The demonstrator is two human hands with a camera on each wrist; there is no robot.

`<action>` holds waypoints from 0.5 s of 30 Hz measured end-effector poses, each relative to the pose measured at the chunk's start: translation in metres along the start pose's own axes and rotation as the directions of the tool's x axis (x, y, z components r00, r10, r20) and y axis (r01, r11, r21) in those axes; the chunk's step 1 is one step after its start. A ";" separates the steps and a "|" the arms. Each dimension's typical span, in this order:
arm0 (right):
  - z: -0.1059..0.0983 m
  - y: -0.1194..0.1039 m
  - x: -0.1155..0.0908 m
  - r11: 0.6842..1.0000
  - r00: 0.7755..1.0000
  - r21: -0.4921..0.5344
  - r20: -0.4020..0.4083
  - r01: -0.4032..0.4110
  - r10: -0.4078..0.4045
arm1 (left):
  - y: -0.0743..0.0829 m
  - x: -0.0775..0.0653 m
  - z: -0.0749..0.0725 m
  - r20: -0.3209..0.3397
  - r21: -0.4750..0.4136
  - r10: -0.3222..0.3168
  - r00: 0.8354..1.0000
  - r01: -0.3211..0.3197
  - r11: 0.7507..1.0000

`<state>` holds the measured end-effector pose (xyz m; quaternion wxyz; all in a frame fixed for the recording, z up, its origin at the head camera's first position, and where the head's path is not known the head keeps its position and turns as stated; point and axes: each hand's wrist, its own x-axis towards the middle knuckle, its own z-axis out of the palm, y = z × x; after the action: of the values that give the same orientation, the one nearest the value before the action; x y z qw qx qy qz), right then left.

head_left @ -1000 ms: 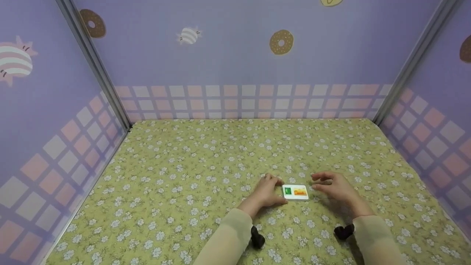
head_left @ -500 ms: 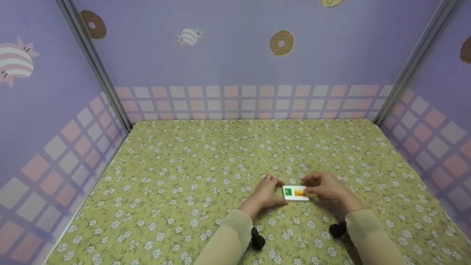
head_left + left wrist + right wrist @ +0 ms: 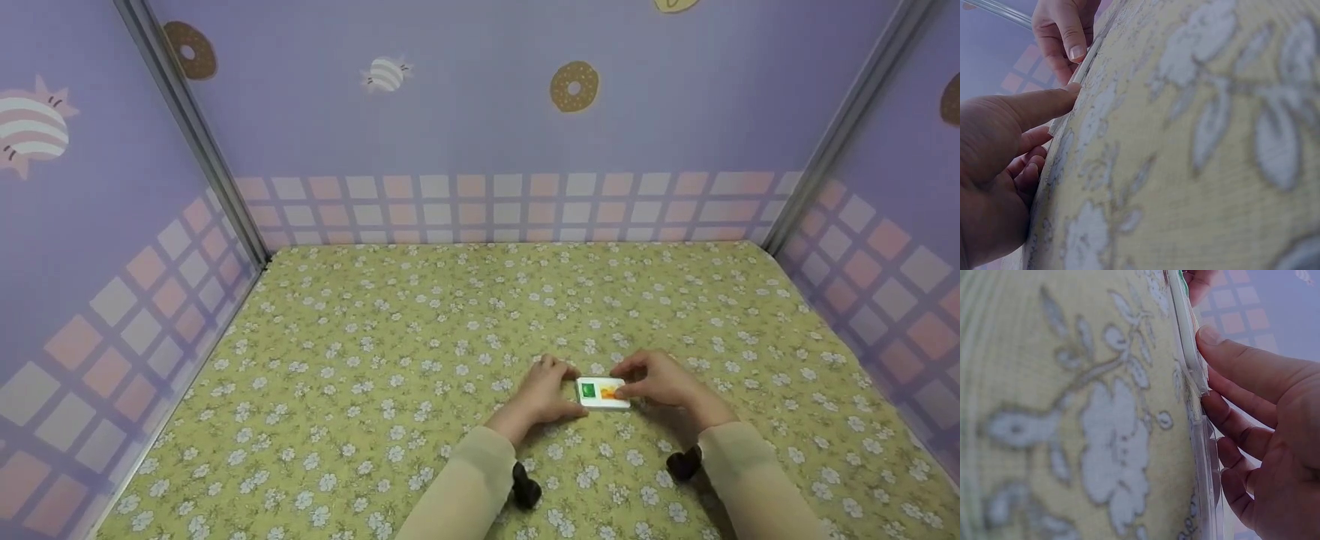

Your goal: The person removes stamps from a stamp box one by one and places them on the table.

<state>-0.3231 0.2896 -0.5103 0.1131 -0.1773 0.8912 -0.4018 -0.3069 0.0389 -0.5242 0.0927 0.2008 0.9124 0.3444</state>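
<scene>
A small stack of white picture cards [image 3: 591,403], printed with a green square and an orange picture, lies flat on the flowered cloth. My left hand [image 3: 541,391] holds its left end, thumb at the near corner and forefinger at the far one. At the right end, my right hand [image 3: 660,381] has its thumb on the top face over the orange picture. In the right wrist view the right thumb [image 3: 1235,360] presses the stack's face, with fingers curled around its end. The left wrist view shows the left thumb [image 3: 1044,107] along the near edge.
Green flowered cloth [image 3: 420,330] covers the table. Beneath the right fingers runs a clear plastic edge [image 3: 1207,478]. Purple panels [image 3: 480,112] with sweets and donuts stand behind and at both sides, joined by grey corner posts [image 3: 196,135]. Dark wrist cameras [image 3: 526,487] sit at both cuffs.
My right hand has moved left from beside the cards, and its thumb now lies on their right end. The left hand and the cards have stayed nearly in place.
</scene>
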 end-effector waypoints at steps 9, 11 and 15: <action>0.000 0.001 0.003 1.000 1.000 -0.019 0.004 -0.021 0.021 | 0.000 -0.002 -0.001 0.003 -0.025 0.007 1.000 -0.007 1.000; 0.000 0.001 0.003 0.999 1.000 -0.026 0.003 -0.025 0.025 | 0.000 -0.001 -0.001 0.001 -0.022 0.006 1.000 -0.006 1.000; 0.000 0.001 0.003 0.999 1.000 -0.033 0.002 -0.027 0.027 | 0.000 0.000 0.000 0.000 -0.023 0.002 1.000 -0.002 1.000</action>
<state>-0.3262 0.2893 -0.5115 0.1169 -0.1675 0.8998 -0.3855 -0.3064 0.0388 -0.5243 0.0948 0.2009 0.9081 0.3551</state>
